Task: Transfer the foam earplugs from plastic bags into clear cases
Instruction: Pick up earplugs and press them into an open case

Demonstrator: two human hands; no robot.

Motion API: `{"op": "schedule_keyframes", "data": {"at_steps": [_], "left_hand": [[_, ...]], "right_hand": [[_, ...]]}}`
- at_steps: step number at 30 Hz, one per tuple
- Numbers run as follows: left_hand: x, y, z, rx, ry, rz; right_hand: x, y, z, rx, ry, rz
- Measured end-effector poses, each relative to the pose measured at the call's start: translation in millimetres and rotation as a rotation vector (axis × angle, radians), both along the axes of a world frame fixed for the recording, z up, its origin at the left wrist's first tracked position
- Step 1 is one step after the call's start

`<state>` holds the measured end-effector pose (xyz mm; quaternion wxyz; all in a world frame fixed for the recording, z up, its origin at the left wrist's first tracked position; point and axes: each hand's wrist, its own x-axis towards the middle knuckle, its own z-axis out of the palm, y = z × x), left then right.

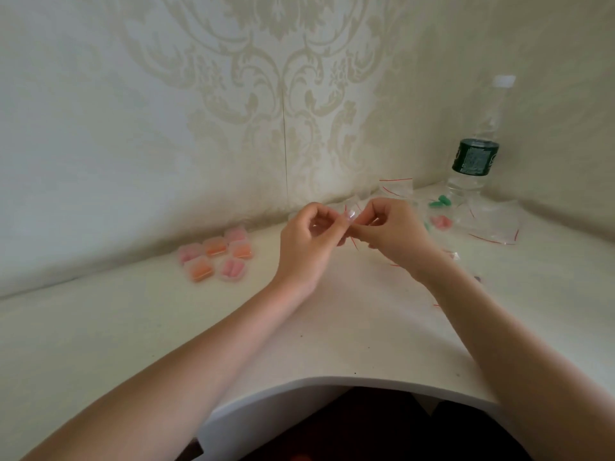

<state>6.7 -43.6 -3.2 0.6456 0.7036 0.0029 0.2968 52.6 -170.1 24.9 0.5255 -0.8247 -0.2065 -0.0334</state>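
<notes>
My left hand (pixel 307 242) and my right hand (pixel 391 232) meet above the middle of the white table (pixel 332 327). Between their fingertips they pinch a small clear plastic bag (pixel 349 216) with a red seal line. What is inside the bag is hidden by my fingers. Several clear cases (pixel 216 257) filled with pink and orange earplugs lie in a cluster on the left. More bags lie at the right: one with green earplugs (pixel 439 201), one with pink earplugs (pixel 441 222).
A plastic water bottle (pixel 476 151) with a dark green label stands in the back right corner. Empty clear bags (pixel 489 224) with red seals lie near it. Patterned wallpaper walls close off the back and right. The table's front edge curves in toward me.
</notes>
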Motion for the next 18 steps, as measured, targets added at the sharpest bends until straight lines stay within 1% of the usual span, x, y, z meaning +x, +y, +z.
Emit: {"op": "schedule_keyframes", "data": {"at_steps": [2,4,6,11,13,15,18], "left_hand": [[2.0,3.3,-2.7,-0.029,0.057,-0.025],[1.3,1.9,-3.3,-0.109,0.121,-0.073],[1.3,1.9,-3.1,-0.161,0.155,-0.108],[1.9,5.7,-2.6,-0.241,0.172,-0.171],[1.6,5.0,-2.4,-0.225,0.161,-0.168],[1.4,5.1,-2.0,-0.190,0.150,-0.151],[1.2,6.1,-2.8,-0.118,0.133,-0.069]], "right_hand": [[-2.8,3.6,-2.3,-0.103,-0.139,0.010],[-3.9,6.6,-5.4,-0.138,-0.166,0.045],[-3.2,6.4,-5.5,-0.141,-0.149,0.046],[0.8,1.5,-3.7,0.050,0.030,0.137],[2.0,2.2,-5.6,0.124,0.091,0.161],[2.7,3.4,-7.4,0.155,0.152,0.175],[3.0,4.9,-9.2,0.192,0.271,0.247]]}}
